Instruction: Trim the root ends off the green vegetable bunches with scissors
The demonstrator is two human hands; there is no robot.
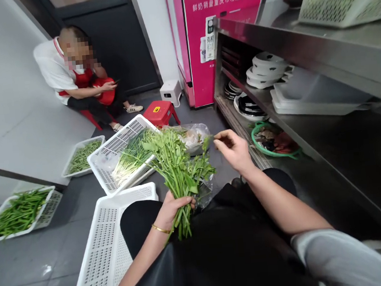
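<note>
My left hand (175,209) is wrapped round the lower stems of a bunch of leafy greens (175,162), holding it upright over my lap. The leaves spread out at the top, and the cut stem ends hang below my fist. To the right of the bunch, my right hand (233,150) is raised with thumb and forefinger pinched together close to an outer leaf. What lies between those fingertips is too small to make out. Beyond the greens, a white basket (98,170) contains spring onions (128,160). An elongated white basket (95,242) stands beside my left knee.
Green beans fill a basket (66,173), and green peppers another (53,205), on the left. A seated person (52,71) holds a phone. Ahead are a red stool (160,112), a white stool (171,93) and a plastic bag (198,135). Steel shelving (310,131) runs along my right.
</note>
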